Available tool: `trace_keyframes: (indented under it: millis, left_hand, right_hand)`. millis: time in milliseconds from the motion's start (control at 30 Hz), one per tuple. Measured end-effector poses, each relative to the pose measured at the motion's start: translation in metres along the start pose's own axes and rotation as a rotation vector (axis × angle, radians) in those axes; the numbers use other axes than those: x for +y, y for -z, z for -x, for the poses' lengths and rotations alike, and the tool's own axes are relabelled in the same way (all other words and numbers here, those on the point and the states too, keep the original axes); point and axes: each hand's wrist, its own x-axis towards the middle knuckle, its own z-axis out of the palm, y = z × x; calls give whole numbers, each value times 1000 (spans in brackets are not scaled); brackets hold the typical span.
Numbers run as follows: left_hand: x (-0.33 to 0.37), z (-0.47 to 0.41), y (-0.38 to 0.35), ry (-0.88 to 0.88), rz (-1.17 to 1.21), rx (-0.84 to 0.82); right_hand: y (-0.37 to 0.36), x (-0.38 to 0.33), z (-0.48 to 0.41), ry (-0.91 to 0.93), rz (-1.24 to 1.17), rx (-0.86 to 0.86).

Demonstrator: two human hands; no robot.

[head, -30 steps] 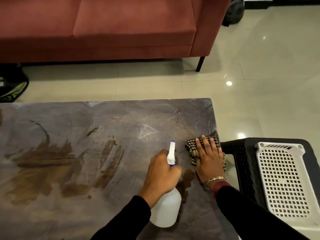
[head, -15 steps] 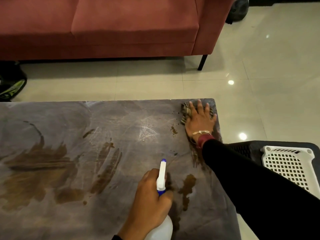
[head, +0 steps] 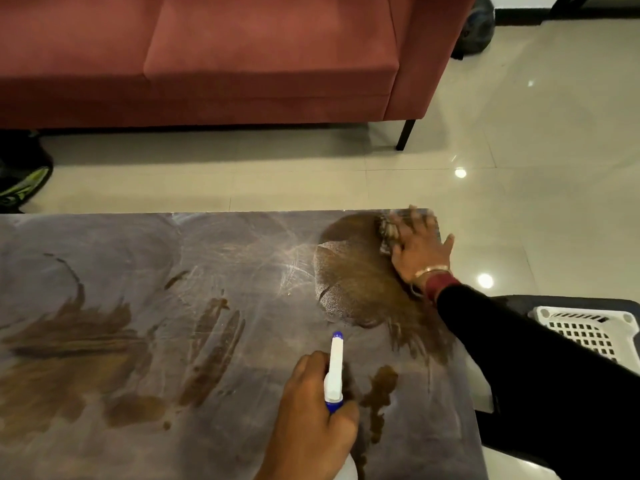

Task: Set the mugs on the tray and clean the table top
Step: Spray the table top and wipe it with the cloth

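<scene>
Sitting right of the brown-smeared table (head: 242, 271): a tray (head: 585, 327). Left hand (head: 311, 420) grips a sprayer (head: 335, 368); right hand (head: 420, 249) presses a cloth (head: 386, 233), flat-fingered.

I see a scratched, smeared table top (head: 242, 258) under woven cloth (head: 385, 233). Floor tiles (head: 519, 133) shine glossy; sofa upholstery (head: 242, 64) looks matt.

blurred right hand (head: 420, 249) and cloth (head: 385, 233), spray bottle (head: 334, 372) cut off below

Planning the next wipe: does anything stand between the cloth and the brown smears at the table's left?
Nothing visible does. The left hand with the spray bottle sits nearer the front edge, off the line from cloth to smears.
</scene>
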Motion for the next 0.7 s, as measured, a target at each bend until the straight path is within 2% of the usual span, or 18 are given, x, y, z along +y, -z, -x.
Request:
trace_keyframes:
  millis: [67, 100, 233, 300, 367, 433, 500, 533, 600, 700]
  left_hand:
    - [-1, -15, -15, -10, 6, -1]
    - [-3, -17, -14, -11, 6, 21]
    - [-15, -9, -11, 2, 37, 61]
    - [-16, -6, -11, 11, 42, 73]
    - [-10, -7, -9, -19, 36, 59]
    - [-7, -7, -10, -58, 28, 35]
    - [-10, -5, -12, -70, 13, 25]
    - [-12, -5, -14, -61, -11, 33]
    - [-18, 1, -19, -17, -34, 54]
    - [-21, 19, -25, 79, 21, -9]
  right_hand:
    - [12, -7, -45, -116, -41, 73]
    - [13, -31, -53, -81, -32, 80]
    - [-30, -128, 2, 376, 48, 41]
    - [-44, -109, 44, 502, 40, 26]
    - [-39, -50, 57, 444, 11, 53]
    - [-24, 7, 36, 269, 17, 104]
    - [-1, 28, -8, 81, -47, 65]
    - [6, 25, -29, 46, -63, 52]
    - [7, 1, -49, 55, -12, 68]
    - [-18, -22, -11, 171, 83, 57]
